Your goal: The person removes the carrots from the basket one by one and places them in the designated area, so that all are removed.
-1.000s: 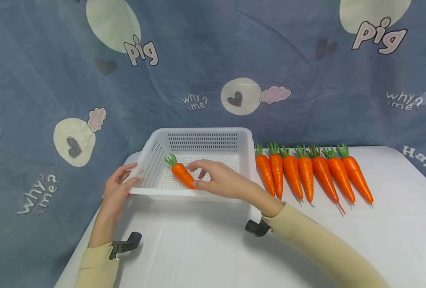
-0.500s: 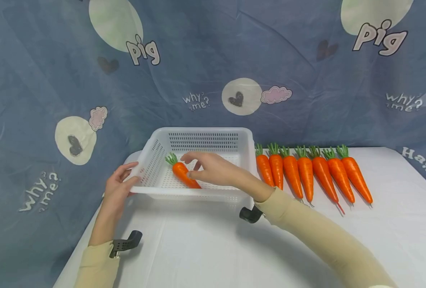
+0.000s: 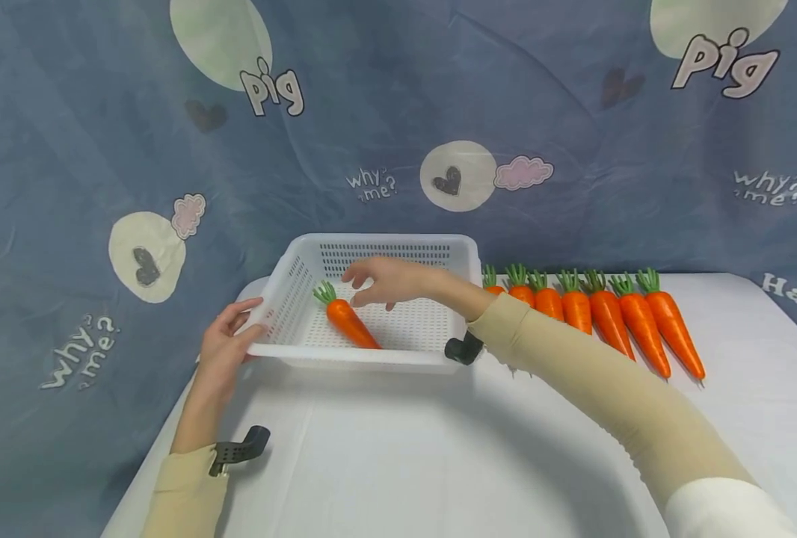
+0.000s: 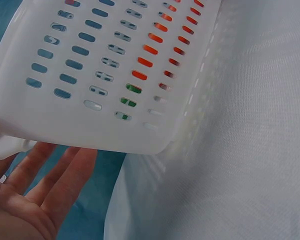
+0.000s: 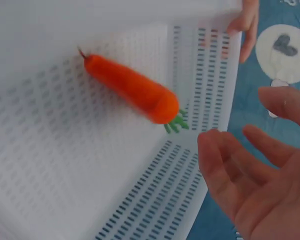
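A single orange carrot (image 3: pixel 353 324) with a short green top lies slantwise on the bottom of a white perforated plastic basket (image 3: pixel 365 359). My left hand (image 3: pixel 223 351) grips the basket's left front corner, thumb over the rim and fingers along the outer side; the left wrist view shows those fingers (image 4: pixel 70 185) under the edge. Over the basket hovers my right hand (image 3: pixel 395 282), fingers loosely bent and holding nothing. In the right wrist view a gap separates it from the carrot (image 5: pixel 132 90).
Several more carrots (image 3: pixel 641 332) lie side by side on the white tablecloth (image 3: pixel 385 448) right of the basket, tops toward the back. My right sleeve (image 3: pixel 573 373) covers part of them. A blue printed cloth (image 3: pixel 345 90) hangs behind the table.
My right hand has let go of the carrot and risen back and up from it, its forearm now crossing the carrot row. The carrot stays in the basket; my left hand keeps its grip.
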`<state>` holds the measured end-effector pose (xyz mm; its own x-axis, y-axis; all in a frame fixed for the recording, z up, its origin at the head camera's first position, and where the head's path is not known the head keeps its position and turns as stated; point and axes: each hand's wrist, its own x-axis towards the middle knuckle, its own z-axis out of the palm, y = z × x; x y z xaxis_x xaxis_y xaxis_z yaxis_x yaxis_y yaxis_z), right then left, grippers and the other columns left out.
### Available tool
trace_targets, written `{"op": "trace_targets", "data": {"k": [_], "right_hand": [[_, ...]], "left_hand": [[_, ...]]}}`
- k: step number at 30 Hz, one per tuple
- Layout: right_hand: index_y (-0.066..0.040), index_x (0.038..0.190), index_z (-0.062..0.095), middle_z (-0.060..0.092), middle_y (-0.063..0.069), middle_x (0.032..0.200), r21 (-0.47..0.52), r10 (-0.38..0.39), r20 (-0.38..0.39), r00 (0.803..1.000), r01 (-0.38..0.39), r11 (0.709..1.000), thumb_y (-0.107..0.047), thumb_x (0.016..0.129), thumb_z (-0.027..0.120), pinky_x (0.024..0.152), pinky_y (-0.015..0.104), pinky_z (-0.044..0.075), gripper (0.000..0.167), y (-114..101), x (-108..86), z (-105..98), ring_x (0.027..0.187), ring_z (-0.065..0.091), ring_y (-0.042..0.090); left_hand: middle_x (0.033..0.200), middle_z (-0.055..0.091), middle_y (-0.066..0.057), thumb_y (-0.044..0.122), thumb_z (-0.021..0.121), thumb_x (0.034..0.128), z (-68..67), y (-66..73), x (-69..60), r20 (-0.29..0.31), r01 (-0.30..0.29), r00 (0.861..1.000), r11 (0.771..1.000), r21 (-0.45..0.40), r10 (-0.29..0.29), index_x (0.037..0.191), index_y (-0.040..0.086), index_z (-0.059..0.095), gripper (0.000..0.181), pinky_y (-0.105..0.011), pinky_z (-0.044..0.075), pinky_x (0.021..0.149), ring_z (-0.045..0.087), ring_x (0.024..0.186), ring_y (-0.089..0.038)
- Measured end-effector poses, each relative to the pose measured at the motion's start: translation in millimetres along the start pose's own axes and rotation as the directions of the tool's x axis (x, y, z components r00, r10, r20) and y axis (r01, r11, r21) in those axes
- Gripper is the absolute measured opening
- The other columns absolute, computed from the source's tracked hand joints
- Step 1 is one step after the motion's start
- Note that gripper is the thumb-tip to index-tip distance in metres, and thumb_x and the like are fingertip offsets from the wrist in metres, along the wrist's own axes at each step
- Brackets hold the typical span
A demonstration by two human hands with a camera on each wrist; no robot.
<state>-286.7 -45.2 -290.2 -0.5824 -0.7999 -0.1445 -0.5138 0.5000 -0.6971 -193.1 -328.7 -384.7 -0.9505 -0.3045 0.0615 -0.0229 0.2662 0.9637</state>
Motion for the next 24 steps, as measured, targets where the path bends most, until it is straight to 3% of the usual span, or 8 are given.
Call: {"op": "trace_targets", "data": {"k": [6, 15, 24], "right_hand": [[-0.007, 0.138, 0.051, 0.054, 0.015, 0.135, -0.041, 0.032, 0.055, 0.998, -0.03, 0.999, -0.016, 0.095, 0.064, 0.077, 0.04, 0.057, 0.046, 6, 13.8, -9, 0.111, 0.058, 0.024], [-0.005, 0.14, 0.05, 0.053, 0.018, 0.136, -0.043, 0.0, 0.14, 0.99, 0.006, 0.999, -0.015, 0.094, 0.064, 0.081, 0.044, 0.056, 0.049, 21, 43.2, -9, 0.116, 0.054, 0.023], [-0.003, 0.139, 0.051, 0.055, 0.017, 0.133, -0.048, -0.022, 0.109, 0.994, 0.028, 0.998, -0.011, 0.094, 0.064, 0.078, 0.04, 0.056, 0.048, 35, 62.7, -1, 0.11, 0.058, 0.026]], "left_hand": [[0.129, 0.055, -0.007, 0.007, 0.06, 0.0915, 2.6, 3.4, -2.3, -0.008, 0.022, 1.0, 1.0, 0.0, -0.022, 0.142, 0.015, 0.05, 0.052, -0.024, 0.054, 0.067, 0.058, 0.099, -0.013], [0.127, 0.056, -0.008, 0.007, 0.06, 0.0909, 2.0, 2.8, -1.6, -0.022, 0.024, 0.999, 1.0, 0.011, -0.024, 0.14, 0.014, 0.052, 0.05, -0.024, 0.055, 0.068, 0.058, 0.099, -0.013], [0.128, 0.057, -0.008, 0.008, 0.061, 0.0895, 3.7, -0.3, 0.7, -0.045, 0.037, 0.998, 0.999, 0.019, -0.036, 0.138, 0.017, 0.054, 0.05, -0.025, 0.055, 0.068, 0.058, 0.1, -0.016]]}}
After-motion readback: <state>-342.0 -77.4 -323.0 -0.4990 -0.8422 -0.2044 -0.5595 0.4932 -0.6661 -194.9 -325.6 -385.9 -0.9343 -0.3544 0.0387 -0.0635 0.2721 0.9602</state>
